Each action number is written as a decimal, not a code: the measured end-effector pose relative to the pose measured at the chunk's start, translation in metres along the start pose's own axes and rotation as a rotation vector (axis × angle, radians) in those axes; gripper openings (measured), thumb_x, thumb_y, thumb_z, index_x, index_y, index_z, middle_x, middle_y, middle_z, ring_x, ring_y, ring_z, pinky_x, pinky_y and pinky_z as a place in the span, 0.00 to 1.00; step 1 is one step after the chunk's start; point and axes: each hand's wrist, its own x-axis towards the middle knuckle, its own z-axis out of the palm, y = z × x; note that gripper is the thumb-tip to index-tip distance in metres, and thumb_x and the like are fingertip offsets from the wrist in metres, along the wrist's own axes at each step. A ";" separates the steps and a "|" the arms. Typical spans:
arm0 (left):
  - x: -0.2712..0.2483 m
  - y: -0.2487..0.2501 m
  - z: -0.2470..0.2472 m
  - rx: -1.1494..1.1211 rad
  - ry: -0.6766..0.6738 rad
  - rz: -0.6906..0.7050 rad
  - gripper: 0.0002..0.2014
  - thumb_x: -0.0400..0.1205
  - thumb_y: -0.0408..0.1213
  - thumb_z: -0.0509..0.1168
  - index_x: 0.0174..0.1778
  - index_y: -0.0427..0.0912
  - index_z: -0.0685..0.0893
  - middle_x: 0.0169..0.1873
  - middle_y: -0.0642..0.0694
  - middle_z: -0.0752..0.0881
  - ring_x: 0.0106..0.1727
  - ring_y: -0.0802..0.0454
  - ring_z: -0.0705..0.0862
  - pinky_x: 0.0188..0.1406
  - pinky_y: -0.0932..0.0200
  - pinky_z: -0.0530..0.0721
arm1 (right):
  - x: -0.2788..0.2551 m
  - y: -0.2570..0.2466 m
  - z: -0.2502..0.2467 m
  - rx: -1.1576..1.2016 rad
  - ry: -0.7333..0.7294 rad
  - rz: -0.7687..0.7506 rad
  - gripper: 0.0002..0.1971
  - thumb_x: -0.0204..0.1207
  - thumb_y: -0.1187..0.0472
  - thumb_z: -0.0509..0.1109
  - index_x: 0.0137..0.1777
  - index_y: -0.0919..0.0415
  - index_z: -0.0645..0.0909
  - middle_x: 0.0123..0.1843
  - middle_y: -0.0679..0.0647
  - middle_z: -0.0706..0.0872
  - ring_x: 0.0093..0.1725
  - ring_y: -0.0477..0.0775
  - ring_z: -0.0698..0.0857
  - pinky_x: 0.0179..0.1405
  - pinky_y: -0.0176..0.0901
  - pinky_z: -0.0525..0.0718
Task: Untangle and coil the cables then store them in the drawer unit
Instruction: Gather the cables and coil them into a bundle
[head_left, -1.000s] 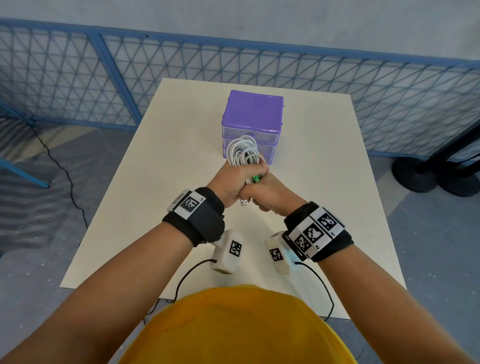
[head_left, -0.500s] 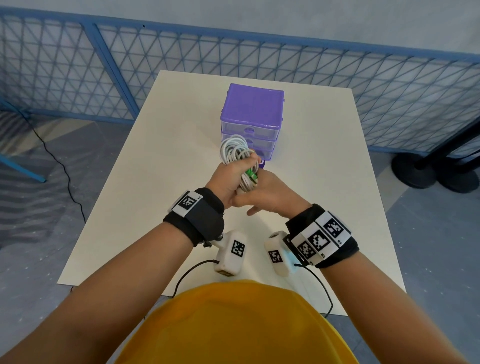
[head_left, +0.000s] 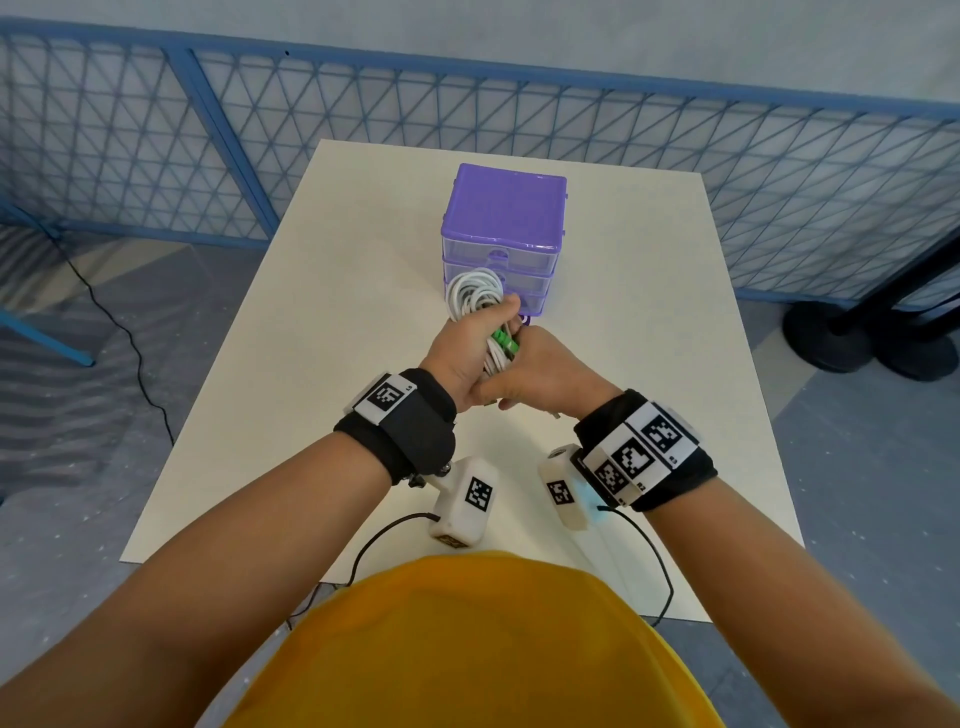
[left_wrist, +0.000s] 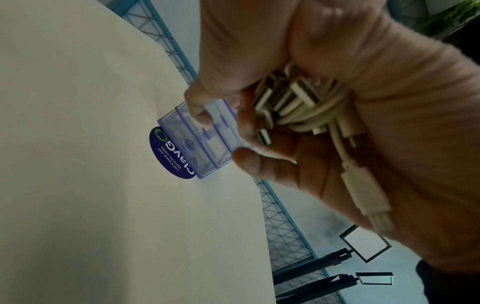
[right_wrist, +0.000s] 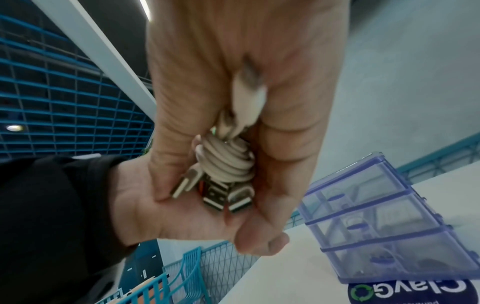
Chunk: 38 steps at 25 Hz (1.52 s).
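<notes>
Since the earlier frame both hands have edged forward, bringing the coiled white cables (head_left: 475, 297) closer to the drawer fronts. Left hand (head_left: 467, 348) grips the bundle's waist while the right hand (head_left: 540, 371) closes around its lower end, plugs poking out between them, above the tabletop (head_left: 322, 322). Just beyond stands the purple drawer unit (head_left: 506, 228), its drawers shut.

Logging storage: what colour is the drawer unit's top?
Solid purple top, over clear drawers; head view shows it best.
</notes>
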 end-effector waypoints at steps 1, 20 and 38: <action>0.001 -0.001 0.001 -0.006 -0.001 -0.005 0.14 0.81 0.43 0.63 0.30 0.44 0.79 0.21 0.49 0.81 0.21 0.54 0.83 0.20 0.65 0.79 | 0.000 0.000 0.000 0.015 0.013 -0.007 0.18 0.59 0.73 0.75 0.49 0.64 0.78 0.34 0.54 0.84 0.33 0.50 0.84 0.32 0.43 0.87; -0.001 -0.022 0.011 0.114 -0.031 0.039 0.16 0.80 0.42 0.65 0.62 0.45 0.79 0.56 0.41 0.84 0.64 0.45 0.81 0.70 0.47 0.77 | 0.006 0.031 0.001 -0.043 0.346 -0.228 0.24 0.62 0.67 0.75 0.60 0.61 0.78 0.48 0.51 0.86 0.48 0.48 0.84 0.46 0.36 0.82; 0.008 0.010 -0.010 0.961 -0.545 -0.478 0.09 0.70 0.22 0.72 0.43 0.35 0.83 0.38 0.42 0.86 0.39 0.51 0.86 0.39 0.65 0.87 | -0.005 0.028 -0.004 -1.306 -0.051 -0.377 0.13 0.74 0.58 0.64 0.56 0.61 0.76 0.53 0.56 0.86 0.52 0.61 0.82 0.37 0.46 0.68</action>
